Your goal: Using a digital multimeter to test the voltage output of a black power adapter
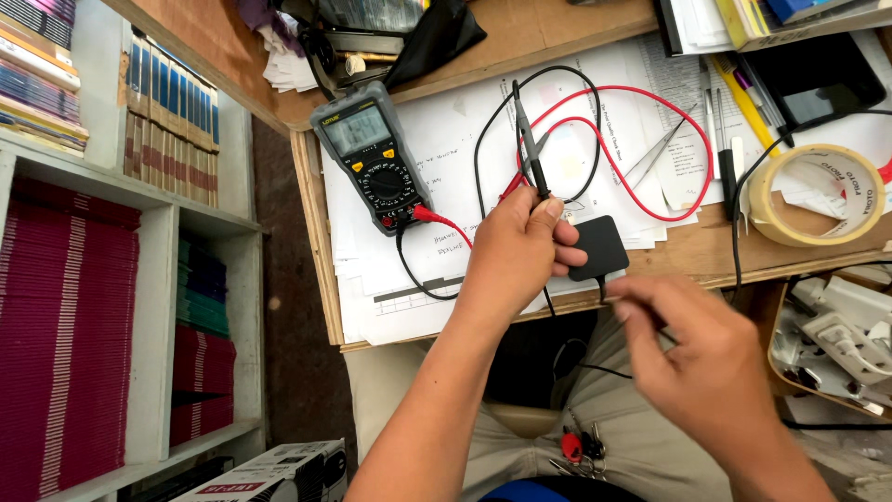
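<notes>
Near the front edge of the paper-covered wooden counter, the left hand is gripping a slim black multimeter probe upright beside a flat black plastic adapter, while the blurred right hand is pinching its thin black cable.

Wooden counter under papers and tools

White paper sheets cover it; a multimeter, tweezers, a tape roll and a black adapter lie there.

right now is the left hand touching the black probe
Touching. The head view shows the left hand closed around the black probe, thumb and fingers pinching its lower end.
</notes>
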